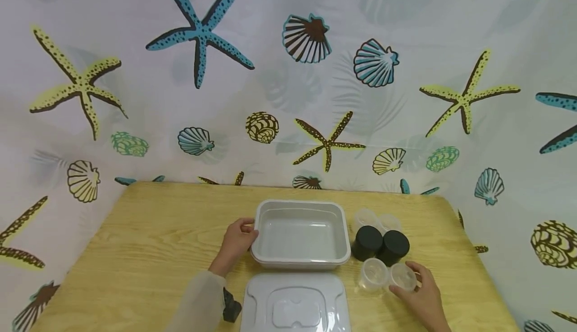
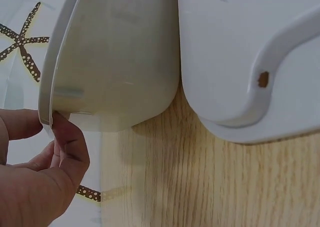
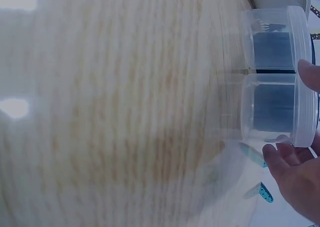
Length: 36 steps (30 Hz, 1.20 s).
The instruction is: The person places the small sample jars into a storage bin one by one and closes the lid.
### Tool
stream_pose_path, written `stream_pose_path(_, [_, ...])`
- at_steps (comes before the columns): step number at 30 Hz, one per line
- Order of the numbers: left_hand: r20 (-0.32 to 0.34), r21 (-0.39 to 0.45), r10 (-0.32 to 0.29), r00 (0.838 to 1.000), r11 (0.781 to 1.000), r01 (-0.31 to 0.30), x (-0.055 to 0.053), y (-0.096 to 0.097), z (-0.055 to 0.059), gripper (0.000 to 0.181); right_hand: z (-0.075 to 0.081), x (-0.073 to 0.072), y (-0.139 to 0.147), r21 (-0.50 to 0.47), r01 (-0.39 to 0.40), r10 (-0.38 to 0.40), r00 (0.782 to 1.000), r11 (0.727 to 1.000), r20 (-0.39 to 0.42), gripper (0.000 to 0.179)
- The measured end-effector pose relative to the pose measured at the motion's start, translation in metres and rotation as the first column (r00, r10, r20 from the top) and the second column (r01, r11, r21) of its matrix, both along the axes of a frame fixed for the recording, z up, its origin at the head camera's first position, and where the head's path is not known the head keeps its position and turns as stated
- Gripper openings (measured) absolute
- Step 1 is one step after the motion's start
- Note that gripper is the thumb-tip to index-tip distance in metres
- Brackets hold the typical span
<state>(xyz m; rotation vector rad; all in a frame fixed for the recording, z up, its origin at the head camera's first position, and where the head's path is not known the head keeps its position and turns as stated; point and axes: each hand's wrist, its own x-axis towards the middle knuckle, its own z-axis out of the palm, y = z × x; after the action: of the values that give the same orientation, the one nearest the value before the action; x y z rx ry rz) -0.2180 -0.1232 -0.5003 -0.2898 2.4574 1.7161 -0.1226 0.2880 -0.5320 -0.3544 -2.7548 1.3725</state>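
My left hand (image 1: 240, 237) pinches the left rim of a white plastic tub (image 1: 301, 261), which looks bare inside. In the left wrist view the thumb and a bent finger (image 2: 70, 142) meet at the tub's rim (image 2: 46, 82). My right hand (image 1: 421, 292) holds a small clear round jar (image 1: 402, 278) from its right side, thumb and fingers spread round it. A second clear jar (image 1: 373, 274) stands beside it on the left. Behind these are two black round jars (image 1: 368, 242), side by side, with two more clear jars (image 1: 365, 217) partly hidden at the back.
A white lid (image 1: 295, 309) with a raised middle lies just in front of the tub. Everything is on a wood-grain table (image 1: 158, 242). A patterned cloth with starfish and shells (image 1: 270, 81) hangs behind the table and along its sides.
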Motion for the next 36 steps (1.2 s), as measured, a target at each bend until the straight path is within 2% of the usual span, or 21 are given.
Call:
stream_pose_path(6, [0.009, 0.022, 0.001, 1.0, 1.0, -0.001, 0.0045, 0.003, -0.0003, 0.039, 0.0007, 0.0016, 0.0015, -0.025, 0.015, -0.015, 1.0, 1.0, 0.018, 0.071])
stream_pose_path(13, [0.037, 0.055, 0.006, 0.999, 0.998, -0.008, 0.002, 0.0021, -0.0005, 0.039, 0.0003, 0.0, 0.0004, -0.037, 0.023, -0.022, 0.999, 0.999, 0.026, 0.071])
stream_pose_path(18, [0.045, 0.068, 0.008, 0.999, 0.998, -0.011, 0.004, 0.0013, -0.0021, 0.039, -0.0003, 0.0024, -0.001, -0.067, 0.032, -0.029, 0.998, 0.997, 0.047, 0.072])
stream_pose_path(27, [0.004, 0.079, 0.029, 1.0, 0.996, -0.03, 0.0074, 0.0007, -0.0021, 0.037, 0.0, 0.0026, -0.0001, -0.071, 0.027, -0.023, 0.998, 0.997, 0.053, 0.074])
stream_pose_path(36, [0.016, 0.11, 0.04, 0.999, 0.993, -0.042, 0.0074, -0.0001, -0.0043, 0.037, -0.0009, 0.0028, 0.0021, -0.058, 0.034, -0.027, 0.994, 0.998, 0.109, 0.082])
